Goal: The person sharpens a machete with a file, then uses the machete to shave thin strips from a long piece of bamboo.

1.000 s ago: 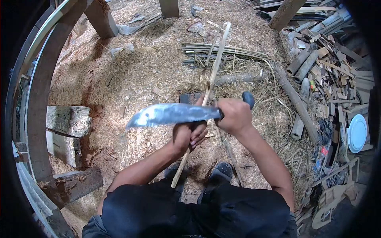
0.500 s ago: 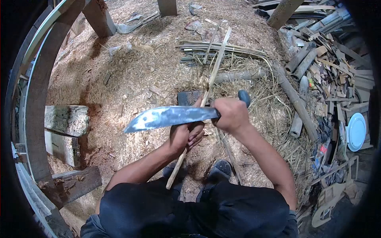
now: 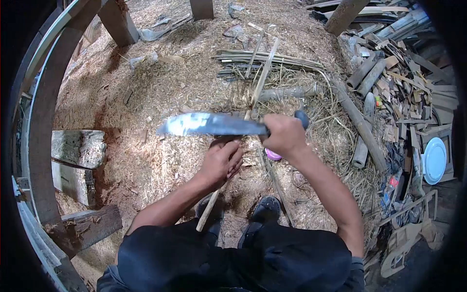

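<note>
My right hand (image 3: 283,137) is closed round the dark handle of a machete (image 3: 209,124). Its broad, shiny blade points left, slightly blurred, and crosses over a long pale bamboo strip (image 3: 265,73). That strip slants from the upper middle down toward my left shoe, its lower end (image 3: 208,211) between my knees. My left hand (image 3: 224,159) has its fingers curled round the strip just below the blade. The blade hides part of the strip and the top of this hand. Between the hands, a pink object (image 3: 273,154) lies low, partly covered by my right hand.
Wood shavings (image 3: 160,97) cover the ground. Ahead lies a bundle of thin strips (image 3: 272,59); bamboo poles (image 3: 362,119) lie to the right, beside a heap of wood scraps (image 3: 396,87) and a pale blue lid (image 3: 434,160). Cut timber blocks (image 3: 78,148) lie at left.
The machete's tip has swung away from me, so the blade sits higher in view. My left hand has drawn back slightly and its fingers have curled more. The pink object now shows.
</note>
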The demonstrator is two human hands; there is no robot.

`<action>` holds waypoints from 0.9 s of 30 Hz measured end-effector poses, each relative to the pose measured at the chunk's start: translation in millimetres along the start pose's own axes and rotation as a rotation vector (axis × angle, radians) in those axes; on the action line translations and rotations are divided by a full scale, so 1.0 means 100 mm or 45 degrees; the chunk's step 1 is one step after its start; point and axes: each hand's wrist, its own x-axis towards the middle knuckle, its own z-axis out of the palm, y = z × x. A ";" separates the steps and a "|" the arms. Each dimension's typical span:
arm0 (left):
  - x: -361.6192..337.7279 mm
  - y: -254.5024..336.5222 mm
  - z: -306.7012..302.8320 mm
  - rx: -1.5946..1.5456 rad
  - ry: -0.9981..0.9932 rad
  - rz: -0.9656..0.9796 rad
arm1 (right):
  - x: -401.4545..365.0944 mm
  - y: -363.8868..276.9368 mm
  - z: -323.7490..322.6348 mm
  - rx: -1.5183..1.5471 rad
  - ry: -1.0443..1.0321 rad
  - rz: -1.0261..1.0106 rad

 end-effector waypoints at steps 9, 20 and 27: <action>-0.01 -0.13 0.01 0.018 0.014 -0.114 | 0.00 -0.03 0.14 -0.063 0.032 -0.167; -0.08 -0.03 0.12 -0.006 0.001 -0.011 | 0.11 0.29 0.13 -0.068 0.188 -0.004; 0.01 -0.10 0.05 0.089 -0.027 -0.006 | 0.11 0.31 0.17 -0.082 0.122 -0.041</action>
